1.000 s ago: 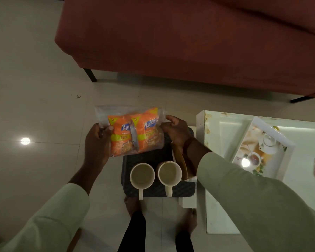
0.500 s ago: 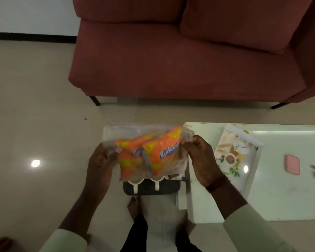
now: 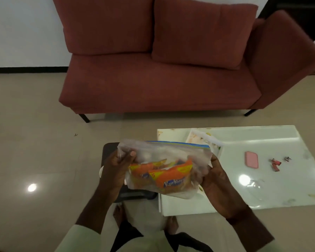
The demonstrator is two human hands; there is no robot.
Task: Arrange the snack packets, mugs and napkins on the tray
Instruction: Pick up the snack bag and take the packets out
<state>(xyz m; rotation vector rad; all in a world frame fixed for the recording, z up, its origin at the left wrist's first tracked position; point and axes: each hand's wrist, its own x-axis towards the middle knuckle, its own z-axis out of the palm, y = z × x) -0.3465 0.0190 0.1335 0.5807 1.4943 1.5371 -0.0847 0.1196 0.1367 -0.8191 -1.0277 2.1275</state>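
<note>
Both hands hold a clear zip bag [image 3: 164, 155] in front of me, above the floor and the table's left edge. Two orange snack packets [image 3: 169, 177] lie inside it. My left hand [image 3: 116, 170] pinches the bag's upper left corner. My right hand [image 3: 215, 180] grips its right side. Behind the bag, the white patterned tray [image 3: 202, 138] shows only its far corner on the white table [image 3: 262, 142]. A dark mat [image 3: 109, 148] lies on the floor under the bag; the mugs on it are hidden, apart from a pale rim at my left wrist.
A red sofa [image 3: 158, 82] stands across the floor ahead. On the white table lie a pink flat case [image 3: 251, 159] and small red scraps [image 3: 275, 164]. My bare feet [image 3: 119, 213] stand just below the mat.
The bag has risen and shifted right, now partly over the table's left edge. It now hides the mugs and most of the tray. My view has tilted up, showing more sofa.
</note>
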